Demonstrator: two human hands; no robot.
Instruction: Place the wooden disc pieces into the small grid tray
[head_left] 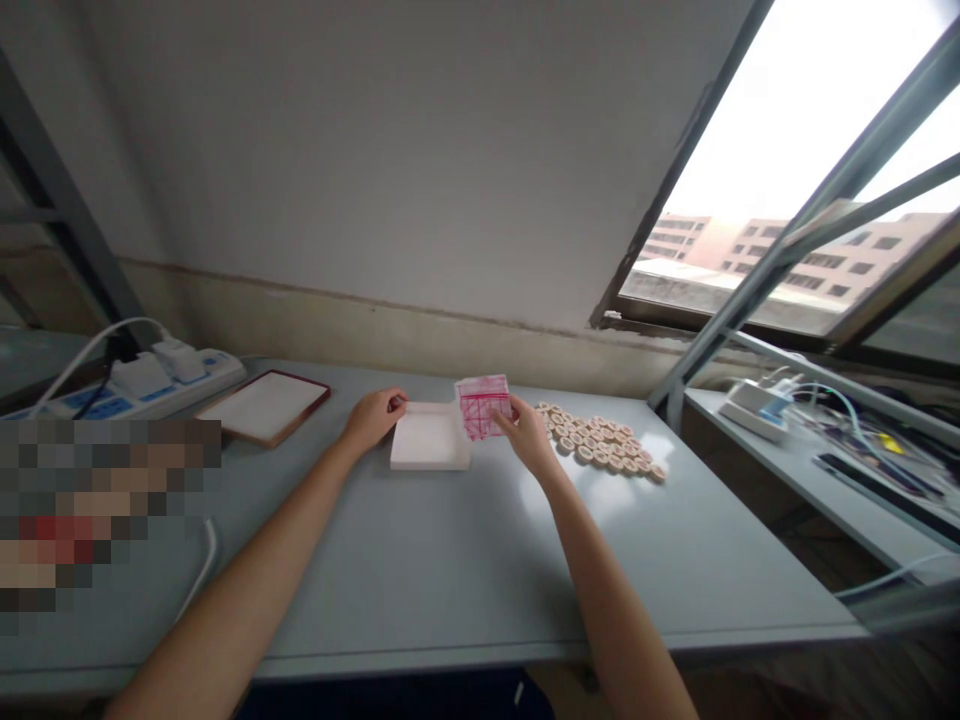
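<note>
Holding seems underway: a flat pink-and-white plastic-looking packet (478, 402) is pinched by the right hand (527, 435), 2 o'clock from a shallow white square box (430, 464); left hand's (373, 416) grip unclear; steadiness needed next.

Two bare arms, as I view them remotely, reach over the table's (420, 570) near edge and converge toward its far edge. Left arm (262, 550): slants inward from the near edge's left part; I read the left hand (373, 418) as low, near the far edge, fingers curled inward with a small gap. Right arm (611, 580): slants leftward from right of the near edge's middle; its wrist (547, 465) looks nearly straight, the right hand (526, 432) pointing left in a pinch.
</note>
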